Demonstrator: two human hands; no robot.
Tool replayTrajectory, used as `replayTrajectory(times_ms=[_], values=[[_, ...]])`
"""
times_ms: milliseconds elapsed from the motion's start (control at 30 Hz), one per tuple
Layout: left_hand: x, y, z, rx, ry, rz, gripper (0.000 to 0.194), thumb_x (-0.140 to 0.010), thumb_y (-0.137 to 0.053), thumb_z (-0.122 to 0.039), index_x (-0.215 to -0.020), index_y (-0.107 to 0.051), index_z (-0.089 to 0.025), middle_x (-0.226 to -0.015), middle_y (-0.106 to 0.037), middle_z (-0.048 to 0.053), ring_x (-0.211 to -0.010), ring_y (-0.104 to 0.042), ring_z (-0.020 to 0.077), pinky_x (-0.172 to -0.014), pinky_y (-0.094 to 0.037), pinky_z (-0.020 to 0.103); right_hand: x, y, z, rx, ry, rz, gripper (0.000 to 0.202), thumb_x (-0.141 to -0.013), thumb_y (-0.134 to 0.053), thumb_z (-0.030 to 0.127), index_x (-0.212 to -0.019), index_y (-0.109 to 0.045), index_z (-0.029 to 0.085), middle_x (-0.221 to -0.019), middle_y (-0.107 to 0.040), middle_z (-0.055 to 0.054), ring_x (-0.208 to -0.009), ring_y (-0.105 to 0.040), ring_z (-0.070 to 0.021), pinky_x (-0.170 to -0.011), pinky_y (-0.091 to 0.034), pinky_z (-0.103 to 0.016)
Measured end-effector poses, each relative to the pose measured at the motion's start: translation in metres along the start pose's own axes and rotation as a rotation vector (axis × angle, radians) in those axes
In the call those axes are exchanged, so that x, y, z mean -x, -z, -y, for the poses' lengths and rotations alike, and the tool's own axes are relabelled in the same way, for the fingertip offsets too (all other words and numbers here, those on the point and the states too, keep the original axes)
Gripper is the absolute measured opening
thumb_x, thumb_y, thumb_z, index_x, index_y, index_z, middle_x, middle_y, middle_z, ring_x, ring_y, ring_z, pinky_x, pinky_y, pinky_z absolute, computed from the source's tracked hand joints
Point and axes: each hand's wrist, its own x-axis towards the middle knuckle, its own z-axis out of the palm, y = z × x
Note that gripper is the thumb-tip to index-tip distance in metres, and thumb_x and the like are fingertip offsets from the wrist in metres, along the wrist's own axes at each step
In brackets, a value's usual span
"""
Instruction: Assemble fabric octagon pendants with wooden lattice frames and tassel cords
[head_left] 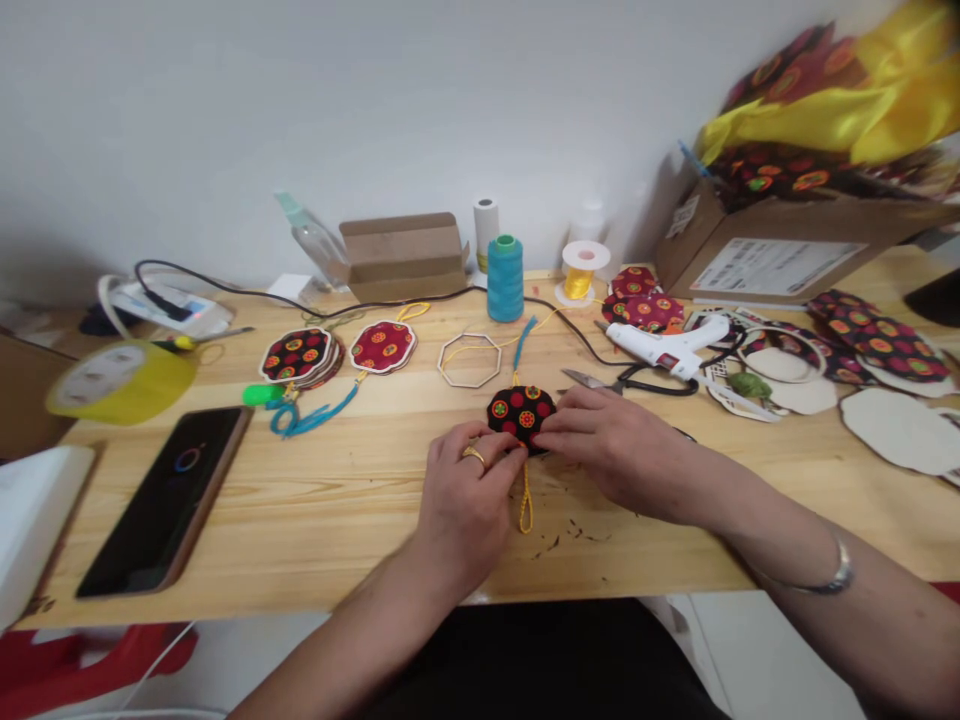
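Both hands grip a small black fabric pendant (522, 408) patterned with red dots and flowers, low over the table. My left hand (474, 490), with a ring on one finger, pinches its lower left edge. At its right edge are the closed fingers of my right hand (619, 445). A braided yellow cord loop (526, 505) hangs from the pendant toward me. From its far side runs a blue tassel (523, 345). The pendant's lower edge is partly hidden by my fingers. Just beyond my right hand lie black-handled scissors (637, 380) and a white glue gun (671, 345).
A stack of finished pendants (300, 358) and a red pendant (382, 346) lie left. Behind stand a blue thread spool (505, 280) and a yellow cord spool (579, 275). A phone (165, 500) rests at left; a fabric-filled carton (780, 250) stands right. A black cable crosses the table.
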Motion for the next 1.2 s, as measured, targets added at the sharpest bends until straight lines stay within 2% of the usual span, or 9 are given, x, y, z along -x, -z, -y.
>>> replayTrajectory(times_ms=[400,700,1000,1200], values=[[0.004,-0.003,0.003,-0.071,-0.036,0.030,0.025,-0.081,-0.053,-0.007,-0.095,-0.071,-0.017,-0.100,-0.071,0.007,-0.098,-0.053,0.0265,-0.081,-0.045,0.044,-0.002,0.002,0.004,0.050,-0.019,0.074,0.031,-0.084,-0.047,0.007,-0.109,-0.064,0.016,-0.107,-0.064,-0.007,-0.102,-0.045,-0.0246,-0.093,-0.041,-0.048],[0.003,-0.002,0.001,-0.111,-0.073,0.030,0.022,-0.085,-0.053,-0.011,-0.094,-0.072,-0.017,-0.101,-0.072,0.006,-0.095,-0.054,0.0264,-0.079,-0.041,0.043,-0.002,0.001,0.002,0.047,-0.004,0.097,0.029,-0.086,-0.046,0.010,-0.108,-0.064,0.016,-0.105,-0.063,-0.008,-0.103,-0.044,-0.0239,-0.091,-0.044,-0.044],[-0.003,0.002,-0.008,-0.252,-0.204,0.046,0.024,-0.088,-0.047,-0.009,-0.096,-0.070,-0.013,-0.104,-0.071,0.008,-0.098,-0.056,0.0264,-0.082,-0.035,0.045,-0.001,0.002,0.002,0.059,-0.002,0.108,0.025,-0.087,-0.047,0.011,-0.103,-0.065,0.016,-0.106,-0.062,-0.008,-0.104,-0.045,-0.0236,-0.094,-0.041,-0.046],[-0.003,0.005,-0.011,-0.290,-0.240,0.051,0.027,-0.089,-0.045,-0.007,-0.097,-0.070,-0.013,-0.102,-0.071,0.007,-0.100,-0.055,0.0268,-0.088,-0.032,0.047,-0.001,0.002,0.001,0.056,0.001,0.103,0.026,-0.088,-0.045,0.012,-0.103,-0.065,0.016,-0.107,-0.062,-0.008,-0.106,-0.045,-0.0241,-0.093,-0.042,-0.045]])
